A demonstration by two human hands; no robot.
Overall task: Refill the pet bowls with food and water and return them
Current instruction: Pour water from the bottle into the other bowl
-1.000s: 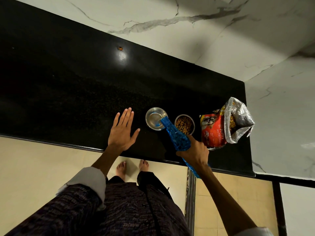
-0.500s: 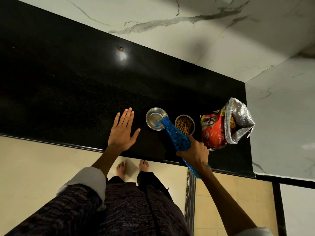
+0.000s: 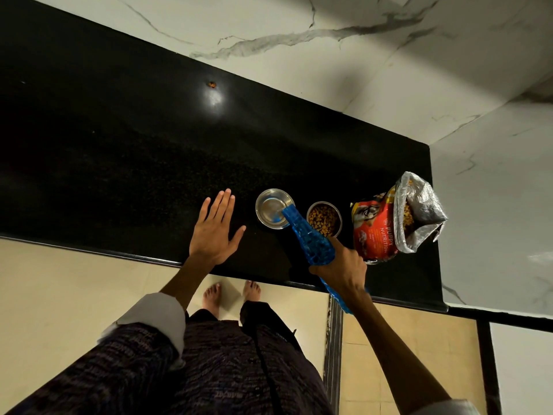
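Observation:
Two steel pet bowls stand side by side on the black counter (image 3: 119, 163). The left bowl (image 3: 270, 205) holds a little water; the right bowl (image 3: 324, 218) is full of brown kibble. My right hand (image 3: 341, 266) grips a blue textured water bottle (image 3: 308, 238), tilted so its mouth sits over the left bowl's rim. My left hand (image 3: 214, 227) lies flat on the counter, fingers spread, just left of the water bowl and apart from it.
An open red puppy food bag (image 3: 386, 226) stands right of the kibble bowl, near the counter's right end and the marble wall (image 3: 493, 190). A single kibble piece (image 3: 212, 84) lies far back. My bare feet show below the counter's front edge.

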